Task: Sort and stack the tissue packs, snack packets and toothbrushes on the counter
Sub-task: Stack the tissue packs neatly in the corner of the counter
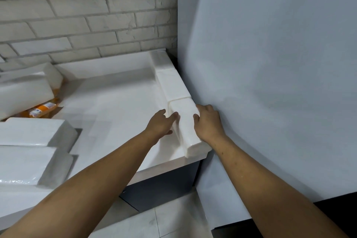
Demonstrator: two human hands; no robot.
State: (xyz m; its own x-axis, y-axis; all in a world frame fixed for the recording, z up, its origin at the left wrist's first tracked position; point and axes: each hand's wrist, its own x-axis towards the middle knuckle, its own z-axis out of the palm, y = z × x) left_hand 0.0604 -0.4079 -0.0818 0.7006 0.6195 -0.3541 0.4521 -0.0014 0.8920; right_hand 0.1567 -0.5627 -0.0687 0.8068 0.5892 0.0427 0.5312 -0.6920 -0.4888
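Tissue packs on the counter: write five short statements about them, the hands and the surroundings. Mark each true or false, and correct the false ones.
1. The left hand and the right hand both touch the near pack. True.
2. Packs lie end to end in a row along the right wall. True.
3. The orange packet lies by the right wall. False: it lies at the left, among other packs.
4. The back wall is smooth. False: it is white brick.
5. One hand holds a toothbrush. False: no toothbrush shows.
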